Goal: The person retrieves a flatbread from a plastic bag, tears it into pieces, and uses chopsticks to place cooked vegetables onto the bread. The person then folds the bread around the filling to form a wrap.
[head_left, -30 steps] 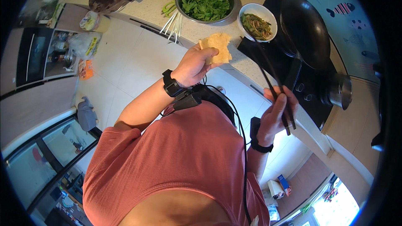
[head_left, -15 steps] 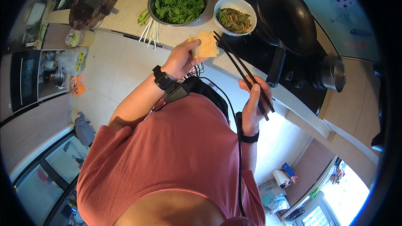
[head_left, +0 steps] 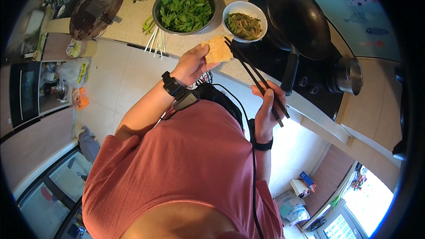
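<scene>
My left hand (head_left: 191, 65) pinches a thin yellowish flatbread (head_left: 217, 48) at its left side, over the counter's front edge. In my right hand (head_left: 270, 106) is a pair of dark chopsticks (head_left: 253, 74), slanting up and left. Their tips are close together at the flatbread's right edge; whether they touch it I cannot tell. Just beyond the tips stands a white bowl (head_left: 241, 39) of cooked green vegetable strips with lighter pieces. A metal basin (head_left: 214, 15) full of leafy greens stands to its left.
A black wok (head_left: 299, 20) rests on the dark cooktop (head_left: 316, 71), its handle toward me. A steel pot (head_left: 353, 75) stands at the right. Pale stalks (head_left: 156, 40) overhang the counter edge. A cleaver (head_left: 96, 8) lies on a round chopping board (head_left: 82, 26) at the far left.
The whole view has shifted slightly. The flatbread looks tilted a little differently in my left hand, and both hands keep their holds. The chopstick tips stay by the flatbread's right edge.
</scene>
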Tool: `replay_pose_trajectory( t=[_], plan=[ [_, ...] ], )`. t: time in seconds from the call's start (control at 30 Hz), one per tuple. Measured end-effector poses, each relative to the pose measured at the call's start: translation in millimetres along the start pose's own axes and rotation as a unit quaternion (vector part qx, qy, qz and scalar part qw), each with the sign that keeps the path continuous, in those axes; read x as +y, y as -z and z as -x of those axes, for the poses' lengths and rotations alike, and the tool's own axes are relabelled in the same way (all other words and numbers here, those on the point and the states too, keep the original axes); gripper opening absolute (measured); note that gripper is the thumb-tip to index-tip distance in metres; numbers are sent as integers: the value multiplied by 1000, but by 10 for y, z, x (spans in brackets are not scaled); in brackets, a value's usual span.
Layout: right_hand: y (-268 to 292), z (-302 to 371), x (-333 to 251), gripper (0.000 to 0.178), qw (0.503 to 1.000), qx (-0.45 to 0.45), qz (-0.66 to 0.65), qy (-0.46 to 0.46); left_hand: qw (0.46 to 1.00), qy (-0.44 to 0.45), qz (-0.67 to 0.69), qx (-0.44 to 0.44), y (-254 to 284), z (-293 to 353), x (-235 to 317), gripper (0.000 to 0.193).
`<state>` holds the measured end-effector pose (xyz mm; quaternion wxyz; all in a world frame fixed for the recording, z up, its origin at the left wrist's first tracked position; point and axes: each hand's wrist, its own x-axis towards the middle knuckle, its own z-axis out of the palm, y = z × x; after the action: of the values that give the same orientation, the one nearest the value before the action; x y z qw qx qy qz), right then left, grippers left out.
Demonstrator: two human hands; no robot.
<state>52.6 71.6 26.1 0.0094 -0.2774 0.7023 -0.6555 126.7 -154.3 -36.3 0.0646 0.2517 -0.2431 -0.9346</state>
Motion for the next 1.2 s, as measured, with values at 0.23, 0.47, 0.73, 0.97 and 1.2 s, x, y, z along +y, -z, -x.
replay_pose_trajectory(
  t=[0.23,0.47,0.73,0.97,1.2],
  plan=[
    [-39,54,4,19,997,30,-49,-47,999,23,18,44,0,-43,16,37],
    [-11,69,32,18,998,-10,-38,-45,998,47,24,35,16,-103,-26,40],
    [-139,170,-3,18,989,-78,-55,-109,991,35,60,-111,-139,-66,-1,68],
    [-146,154,49,18,990,-92,-20,-102,994,34,63,-81,-123,-5,50,45],
    [-164,112,172,19,983,-24,-53,-173,997,62,49,22,67,-120,27,29]
  ],
)
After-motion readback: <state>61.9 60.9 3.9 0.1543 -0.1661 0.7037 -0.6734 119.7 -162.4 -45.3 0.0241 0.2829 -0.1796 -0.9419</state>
